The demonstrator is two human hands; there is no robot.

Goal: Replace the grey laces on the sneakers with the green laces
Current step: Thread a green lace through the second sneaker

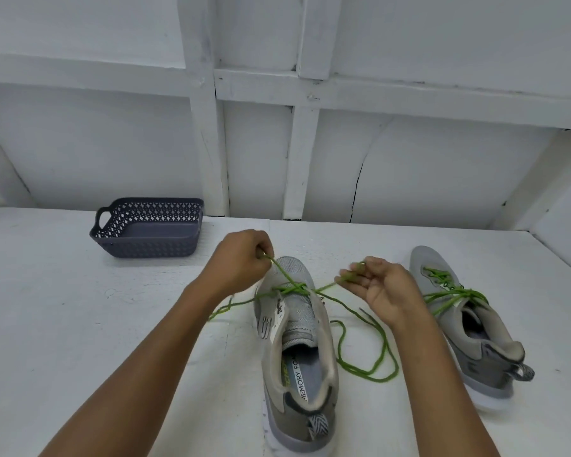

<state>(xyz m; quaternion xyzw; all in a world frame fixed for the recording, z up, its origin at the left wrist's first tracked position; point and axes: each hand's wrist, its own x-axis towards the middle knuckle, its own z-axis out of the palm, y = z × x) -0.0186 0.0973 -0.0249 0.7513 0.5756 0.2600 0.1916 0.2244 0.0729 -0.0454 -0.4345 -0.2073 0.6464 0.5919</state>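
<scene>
A grey sneaker (297, 338) lies in the middle of the white table, toe pointing away from me. A green lace (363, 364) crosses its lowest eyelets near the toe, and both ends trail off to the sides. My left hand (241, 258) pinches one strand above the toe and holds it taut. My right hand (373, 282) is palm up just right of the shoe, its fingers curled round the other strand. The loose end loops on the table beside the shoe. A second grey sneaker (468, 328) at the right carries green lacing up its front.
A dark grey perforated plastic basket (149, 229) with a handle stands at the back left of the table (80, 324). A white panelled wall rises right behind the table's far edge.
</scene>
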